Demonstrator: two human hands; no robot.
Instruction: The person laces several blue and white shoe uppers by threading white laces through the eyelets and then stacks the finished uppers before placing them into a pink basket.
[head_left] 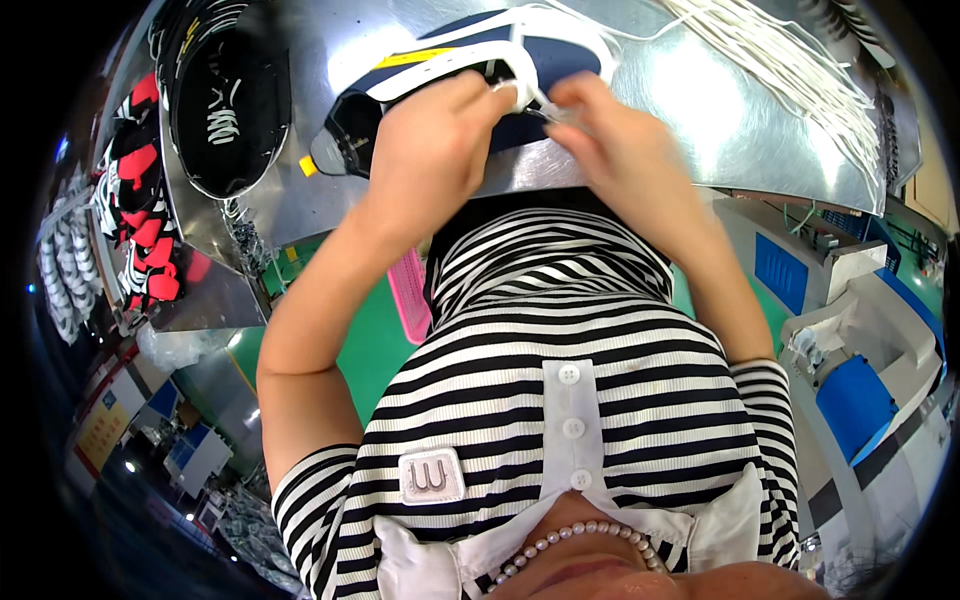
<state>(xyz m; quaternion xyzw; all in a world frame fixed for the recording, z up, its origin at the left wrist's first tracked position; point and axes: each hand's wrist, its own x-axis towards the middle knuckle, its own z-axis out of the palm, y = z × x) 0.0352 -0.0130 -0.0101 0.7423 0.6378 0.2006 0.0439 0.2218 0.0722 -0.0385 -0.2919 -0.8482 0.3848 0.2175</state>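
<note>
On the shiny metal worktable (700,120), near its front edge, lies a navy blue shoe upper with white trim and a yellow stripe (470,60). The left hand (430,140) is closed on the upper's white edge, and the right hand (610,130) pinches a thin white lace (545,100) just beside it. A bundle of loose white laces (800,70) spreads toward the table's right edge. A black shoe upper (230,100) rests at the left edge.

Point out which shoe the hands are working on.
The navy shoe with white trim, under both hands; the black shoe lies untouched to its left, the red-and-black ones farther left.
</note>
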